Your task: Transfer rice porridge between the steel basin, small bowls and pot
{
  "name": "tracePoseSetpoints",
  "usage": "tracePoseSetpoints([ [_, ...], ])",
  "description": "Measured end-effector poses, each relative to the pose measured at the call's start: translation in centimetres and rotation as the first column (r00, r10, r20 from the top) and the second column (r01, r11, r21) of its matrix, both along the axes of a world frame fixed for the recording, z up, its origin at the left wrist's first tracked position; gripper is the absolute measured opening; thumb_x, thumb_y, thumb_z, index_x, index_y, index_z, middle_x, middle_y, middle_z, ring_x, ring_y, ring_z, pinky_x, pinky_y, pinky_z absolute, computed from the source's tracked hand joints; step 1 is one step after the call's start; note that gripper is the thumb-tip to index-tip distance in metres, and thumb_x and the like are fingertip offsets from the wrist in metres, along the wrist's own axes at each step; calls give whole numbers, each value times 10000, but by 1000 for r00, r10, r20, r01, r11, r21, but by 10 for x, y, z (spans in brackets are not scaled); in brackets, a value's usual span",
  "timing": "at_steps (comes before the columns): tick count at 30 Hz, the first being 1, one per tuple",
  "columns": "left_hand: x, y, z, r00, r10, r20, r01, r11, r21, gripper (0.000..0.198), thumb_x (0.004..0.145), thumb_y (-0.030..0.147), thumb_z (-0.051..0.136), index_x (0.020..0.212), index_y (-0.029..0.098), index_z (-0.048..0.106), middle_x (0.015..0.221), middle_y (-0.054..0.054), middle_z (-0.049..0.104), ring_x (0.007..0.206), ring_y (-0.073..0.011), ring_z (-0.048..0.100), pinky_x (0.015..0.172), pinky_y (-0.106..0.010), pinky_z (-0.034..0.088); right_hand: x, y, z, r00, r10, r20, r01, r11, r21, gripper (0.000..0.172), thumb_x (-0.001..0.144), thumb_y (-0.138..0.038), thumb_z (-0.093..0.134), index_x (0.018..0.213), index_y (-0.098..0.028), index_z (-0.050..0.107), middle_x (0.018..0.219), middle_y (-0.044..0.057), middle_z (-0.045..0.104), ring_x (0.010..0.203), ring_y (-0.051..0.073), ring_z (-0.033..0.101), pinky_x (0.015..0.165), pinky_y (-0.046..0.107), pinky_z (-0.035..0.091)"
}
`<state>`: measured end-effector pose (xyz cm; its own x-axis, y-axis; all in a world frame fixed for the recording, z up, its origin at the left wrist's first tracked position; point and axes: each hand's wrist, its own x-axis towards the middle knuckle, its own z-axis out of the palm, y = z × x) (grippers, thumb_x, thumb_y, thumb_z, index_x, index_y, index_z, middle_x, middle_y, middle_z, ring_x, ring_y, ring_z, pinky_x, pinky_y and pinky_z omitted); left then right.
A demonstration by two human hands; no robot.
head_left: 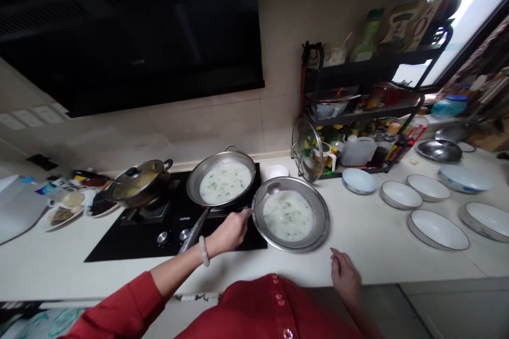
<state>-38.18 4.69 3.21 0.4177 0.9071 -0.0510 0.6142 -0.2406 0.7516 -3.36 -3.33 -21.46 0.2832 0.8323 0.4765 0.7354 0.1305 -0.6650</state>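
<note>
My left hand (233, 230), wearing a pale bracelet (204, 250), is closed at the left rim of a wide steel bowl (320, 222). Whether it grips the rim or a ladle's handle is unclear. White soup with green bits (288, 216) fills part of this bowl, and a ladle's scoop (273, 188) shows at its upper left. Behind my left hand, a steel pan (192, 185) of similar soup sits on the black stove (131, 238). My right hand (345, 275) is loosely closed at the counter's front edge, with nothing visible in it.
Several bowls, among them a white bowl (437, 230), stand at the right. A glass lid (308, 151) leans by a black rack (363, 111) of bottles. A lidded pot (139, 185) and food plates (63, 214) are at the left, below a range hood (159, 37).
</note>
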Motion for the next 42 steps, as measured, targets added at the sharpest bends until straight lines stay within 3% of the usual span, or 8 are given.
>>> tracePoseSetpoints([
  [6,-22,20,26,775,494,394,-206,787,-581,83,774,194,532,849,163,522,589,43,485,354,-30,216,349,-180,125,0,0,0,1000,-9,10,10,1000,-12,291,836,-275,406,981,-187,643,750,79,652,676,215,638,623,330,520],
  [9,-48,34,34,688,572,446,-266,771,-579,89,743,171,581,809,149,526,566,40,493,344,-17,241,339,-157,114,1,0,0,1000,-8,11,8,1000,-15,293,832,-276,406,974,-186,645,750,82,655,670,216,640,615,331,520],
  [15,-89,58,19,711,664,229,-495,705,-509,115,736,75,615,683,134,532,460,38,487,287,-23,295,311,-148,110,1,1,2,1000,-9,-4,8,999,-34,295,829,-304,409,955,-193,651,752,85,665,669,221,644,608,332,515],
  [25,-91,68,20,713,669,213,-425,652,-628,139,750,50,588,646,113,521,486,6,508,297,-10,270,299,-134,119,1,3,17,965,-123,-232,86,982,-166,328,739,-396,470,899,-186,665,736,94,692,647,233,649,580,343,510],
  [29,-98,66,28,692,662,286,-320,637,-701,90,764,43,554,693,97,542,534,13,485,326,-4,264,294,-123,125,-12,7,49,799,-239,-552,38,936,-350,417,740,-494,502,970,-168,623,723,71,681,496,175,567,436,296,451],
  [35,-107,62,27,616,696,368,-218,600,-770,83,762,26,543,812,66,596,552,12,476,334,-6,279,277,-112,162,-58,5,109,474,-240,-847,-304,859,-413,422,695,-539,658,918,-200,544,692,22,657,483,134,550,393,226,350],
  [38,-108,59,27,612,684,397,-187,613,-768,115,762,25,546,857,64,600,560,12,482,334,-10,292,270,-110,168,-73,5,119,343,-306,-888,-415,799,-436,482,628,-460,746,959,-215,497,687,21,674,497,132,563,420,212,346],
  [42,-107,56,30,616,666,422,-163,631,-758,137,756,32,565,882,77,595,562,16,490,335,-11,300,267,-106,170,-77,13,117,263,-298,-918,-380,842,-382,472,575,-364,769,894,-236,445,619,-45,621,494,116,549,439,201,348],
])
